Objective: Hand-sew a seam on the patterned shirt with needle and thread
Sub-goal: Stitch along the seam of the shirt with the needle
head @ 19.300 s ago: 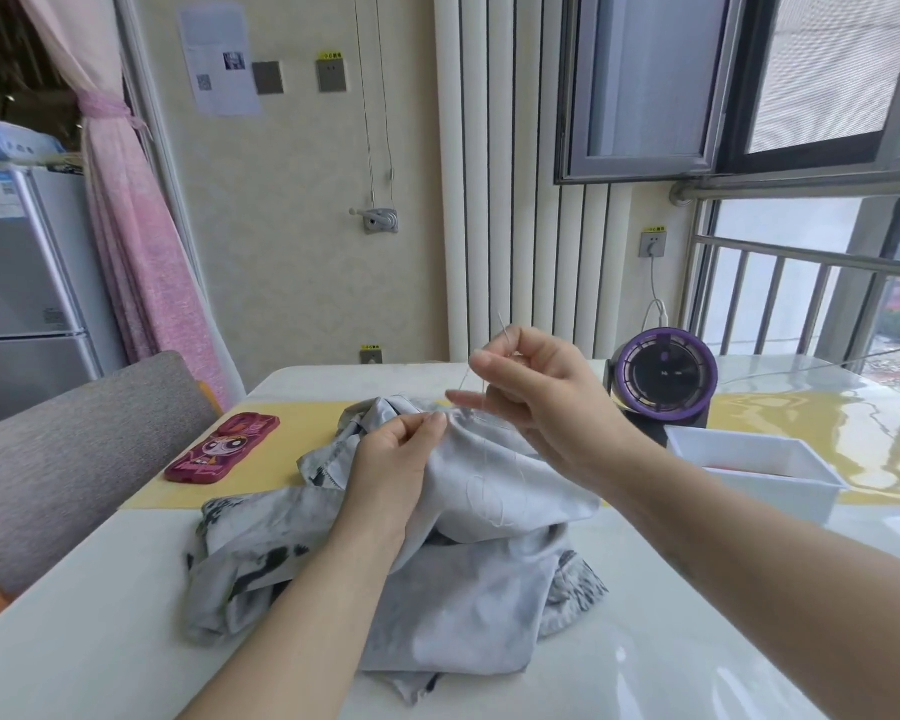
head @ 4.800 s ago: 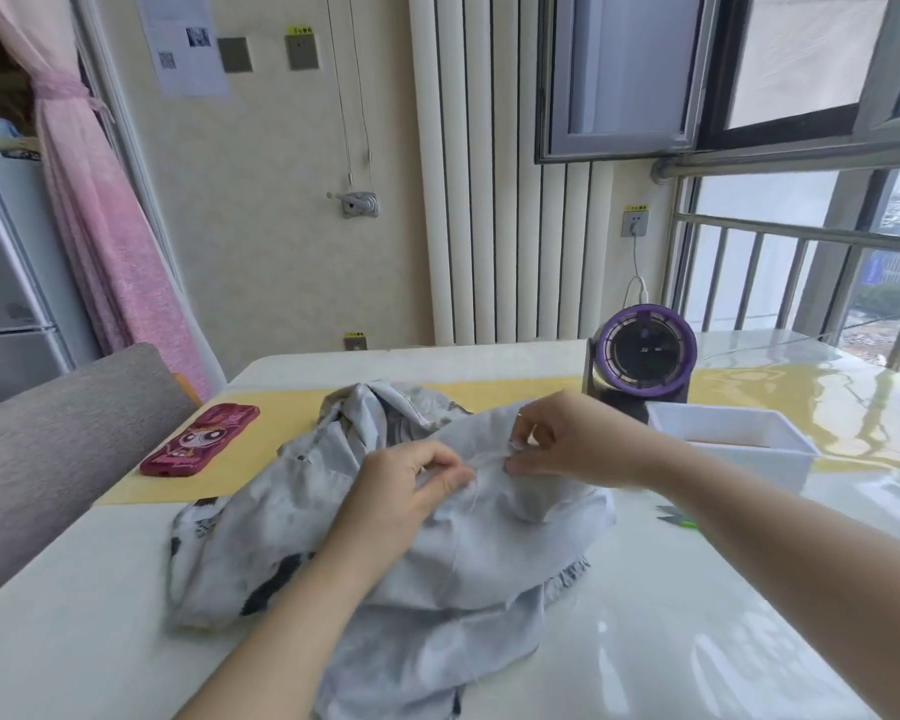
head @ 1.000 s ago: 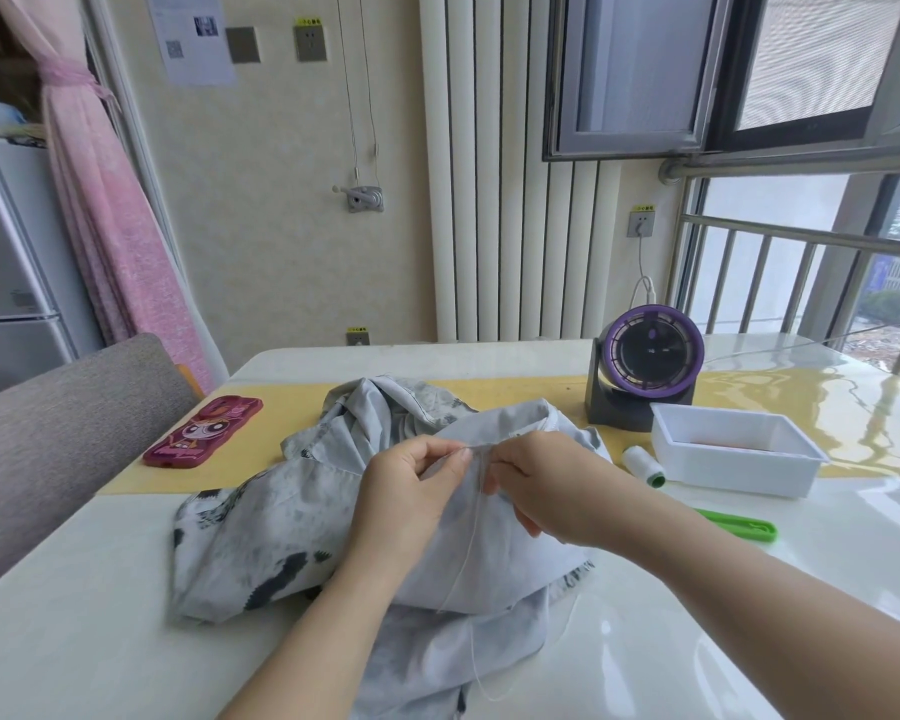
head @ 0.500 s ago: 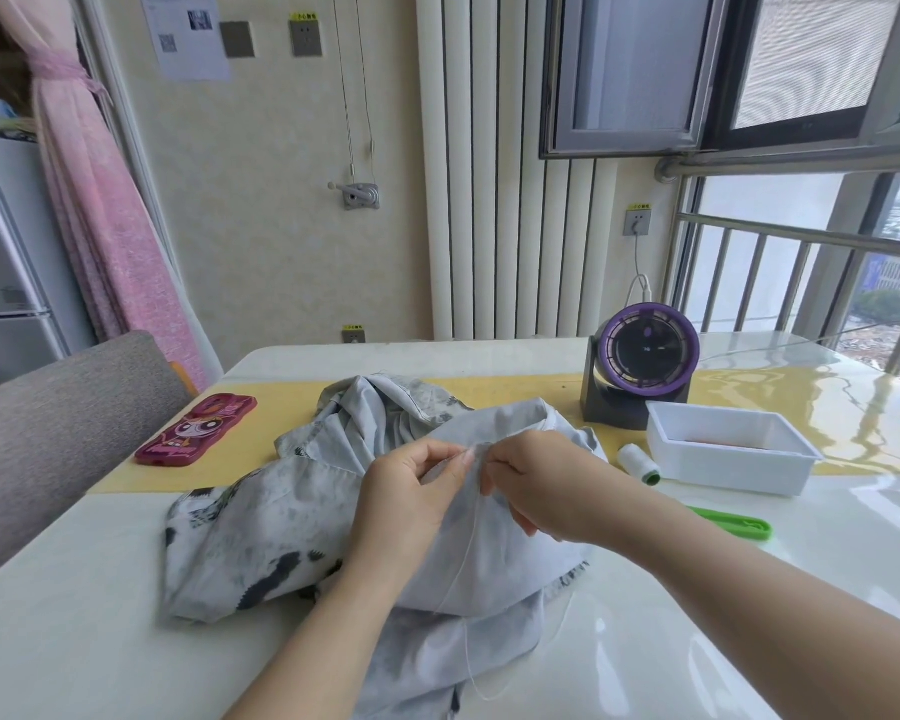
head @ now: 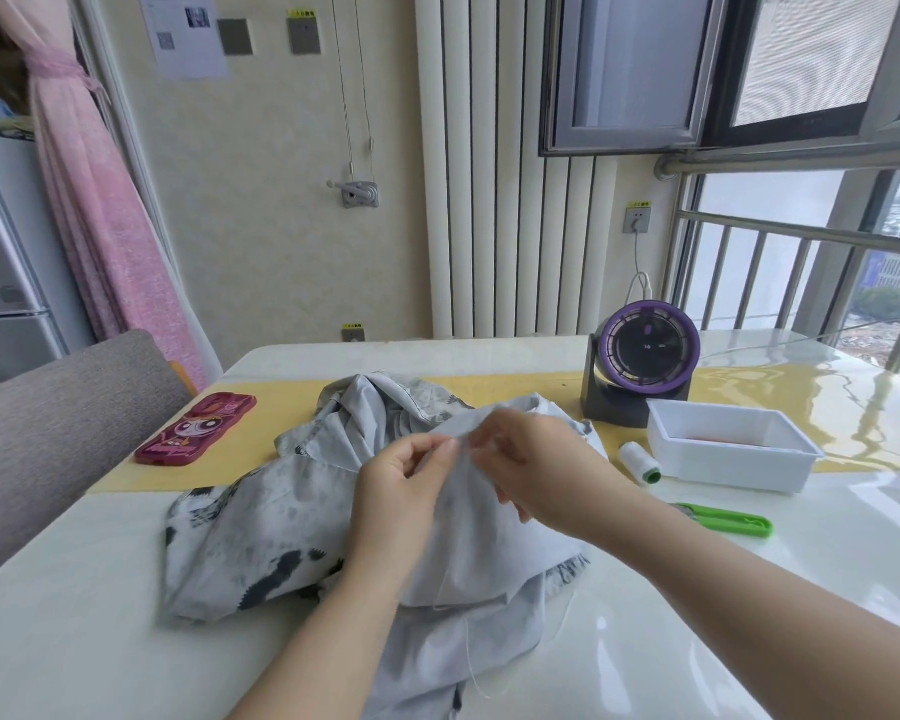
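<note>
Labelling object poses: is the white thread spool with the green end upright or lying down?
Lying on its side: the white thread spool rests lengthwise on the glossy white table, green end showing.

This is a lived-in flat, at its dining corner. A refrigerator (head: 1,283) stands at the left beside a tied-back pink curtain (head: 100,200). A grey upholstered chair (head: 48,407) is drawn up to a glossy white counter (head: 126,641) with a yellow runner (head: 281,407), and a tall white radiator (head: 489,200) climbs the wallpapered wall. A phone in a cartoon case (head: 196,429) and a small purple fan (head: 645,350) sit on the counter. Beyond the railed window (head: 749,272), city buildings show below.
</note>
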A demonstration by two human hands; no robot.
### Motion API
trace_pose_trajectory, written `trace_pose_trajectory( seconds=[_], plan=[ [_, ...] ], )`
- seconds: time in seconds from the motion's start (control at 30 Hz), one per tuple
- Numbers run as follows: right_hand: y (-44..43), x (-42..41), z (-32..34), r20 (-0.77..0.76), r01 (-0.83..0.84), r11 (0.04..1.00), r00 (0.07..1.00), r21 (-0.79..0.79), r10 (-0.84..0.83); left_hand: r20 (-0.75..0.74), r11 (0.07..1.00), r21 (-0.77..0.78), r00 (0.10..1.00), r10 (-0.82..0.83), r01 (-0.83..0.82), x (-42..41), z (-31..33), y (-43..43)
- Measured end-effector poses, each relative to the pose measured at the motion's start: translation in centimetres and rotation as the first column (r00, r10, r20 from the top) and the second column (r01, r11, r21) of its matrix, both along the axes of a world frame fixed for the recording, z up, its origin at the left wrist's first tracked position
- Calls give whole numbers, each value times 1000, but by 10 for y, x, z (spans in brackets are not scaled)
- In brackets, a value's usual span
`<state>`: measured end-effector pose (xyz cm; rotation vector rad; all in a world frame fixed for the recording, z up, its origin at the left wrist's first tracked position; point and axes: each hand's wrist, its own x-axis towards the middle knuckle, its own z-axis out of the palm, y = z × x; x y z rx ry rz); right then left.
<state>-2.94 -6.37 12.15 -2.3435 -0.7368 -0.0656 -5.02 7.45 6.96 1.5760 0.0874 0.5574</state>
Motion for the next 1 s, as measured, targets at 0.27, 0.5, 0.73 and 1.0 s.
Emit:
trace_pose_trajectory(
  seconds=[0.27, 0.5, 0.73, 1.0],
  plan=[
    [-11, -4, 0, 209, -230, 971, 955, 72, 211, -42, 970, -240, 998, -45, 34, 6, 3, 4],
    [-9, 7, -4, 261, -234, 963, 946, 133, 193, -2, 989, -142, 999, -49, 48, 2, 8, 5],
    [-9, 22, 0, 338, -48, 982, 941, 182, -16, 52, 994, -66, 995, -85, 88, 4, 14, 3],
    [-11, 31, 8, 221, -143, 972, 970, 184, 101, 79, 981, -108, 985, -152, 160, 13, 22, 0]
  ],
)
